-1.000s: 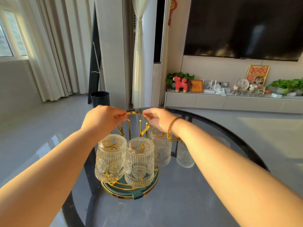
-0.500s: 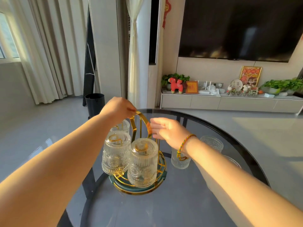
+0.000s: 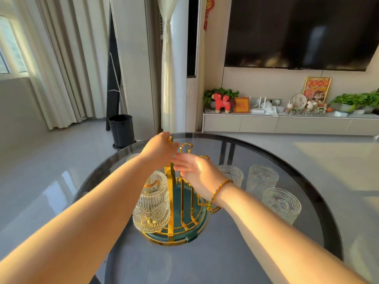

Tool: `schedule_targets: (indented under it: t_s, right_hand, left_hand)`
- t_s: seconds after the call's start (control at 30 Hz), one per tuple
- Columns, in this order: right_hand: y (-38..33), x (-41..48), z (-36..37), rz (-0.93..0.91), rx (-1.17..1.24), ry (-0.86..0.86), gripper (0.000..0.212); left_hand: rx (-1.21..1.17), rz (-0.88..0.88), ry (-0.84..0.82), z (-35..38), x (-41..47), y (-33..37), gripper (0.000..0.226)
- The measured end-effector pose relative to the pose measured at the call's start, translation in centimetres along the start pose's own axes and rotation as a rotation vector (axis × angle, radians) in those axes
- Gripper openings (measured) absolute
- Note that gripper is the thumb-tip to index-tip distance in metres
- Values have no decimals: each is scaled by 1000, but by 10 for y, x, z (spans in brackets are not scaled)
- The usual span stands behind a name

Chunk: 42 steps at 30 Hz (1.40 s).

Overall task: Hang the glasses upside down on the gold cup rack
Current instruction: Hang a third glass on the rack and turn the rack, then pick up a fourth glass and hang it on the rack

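The gold cup rack with a green round base stands on the dark glass table. One ribbed clear glass hangs upside down on its left prong; part of another shows behind my left arm. My left hand grips the rack's top handle. Just to its right, my right hand is open, fingers near the gold loops, holding nothing. Three upright glasses stand right of the rack: one, one, one.
The round table's black rim curves close behind the loose glasses. A black bin stands on the floor beyond the table. A TV cabinet with plants and ornaments lines the far wall.
The rack has turned, so the hung glasses swung to the left and bare prongs face right. My right hand let go of the handle and opened. The view shifted, showing three loose glasses.
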State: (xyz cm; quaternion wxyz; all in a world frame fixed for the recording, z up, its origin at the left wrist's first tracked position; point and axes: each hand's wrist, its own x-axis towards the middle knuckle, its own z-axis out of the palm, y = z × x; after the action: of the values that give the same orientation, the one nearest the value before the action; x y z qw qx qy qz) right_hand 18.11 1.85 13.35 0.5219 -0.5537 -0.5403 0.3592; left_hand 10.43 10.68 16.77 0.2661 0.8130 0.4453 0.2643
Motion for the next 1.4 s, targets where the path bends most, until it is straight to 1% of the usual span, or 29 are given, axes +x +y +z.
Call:
schedule_targets:
  t_s: [0.03, 0.13, 0.2, 0.3, 0.37, 0.43, 0.47, 0.53, 0.6, 0.67, 0.77, 0.83, 0.9, 1.03, 1.13, 1.23, 1.33, 1.4]
  right_hand:
    - [4, -1, -2, 4, 13, 7, 41]
    - [12, -13, -10, -64, -150, 56, 46]
    - [15, -20, -14, -89, -195, 64, 47]
    - [23, -35, -19, -103, -168, 89, 45]
    - [31, -50, -24, -96, -188, 141, 44]
    - [43, -69, -30, -96, -219, 243, 44]
    - [49, -80, -34, -97, -242, 312, 45]
    - [64, -100, -39, -96, -303, 451, 46]
    - [77, -118, -43, -94, -393, 588, 47]
    - [89, -130, -49, -83, -473, 742, 48]
    - [106, -140, -59, -82, -552, 928, 56]
    - [118, -142, -66, -12, -529, 967, 65]
    - [131, -141, -72, 117, -490, 948, 76]
    - [148, -132, -86, 288, -454, 916, 93]
    - [152, -124, -92, 406, -442, 905, 99]
    - [154, -116, -94, 496, -429, 946, 104]
    - [155, -110, -97, 527, -396, 992, 106]
    - [155, -108, -98, 531, -383, 1009, 104]
  left_hand:
    - [-24, -22, 26, 5, 0, -2, 43]
    - [-57, -53, 49, 10, 3, -8, 45]
    - [-45, -32, 65, 7, 9, -13, 44]
    - [11, 10, 85, 3, 12, -17, 42]
    - [70, 40, 100, 0, 10, -19, 41]
    - [183, 82, 130, 2, 4, -22, 42]
    - [246, 127, 157, 4, -2, -24, 42]
    - [292, 246, 223, 11, -16, -26, 43]
    - [263, 379, 287, 18, -36, -23, 42]
    - [210, 504, 312, 28, -60, -21, 39]
    - [178, 615, 236, 53, -96, -30, 35]
    - [180, 607, 171, 77, -116, -43, 35]
    - [195, 561, 124, 99, -128, -58, 29]
    - [141, 368, -4, 125, -134, -82, 37]
    - [243, 288, -69, 137, -134, -99, 45]
    - [371, 282, -110, 143, -134, -104, 49]
    - [413, 255, -155, 145, -132, -105, 47]
    - [417, 250, -173, 146, -130, -105, 45]
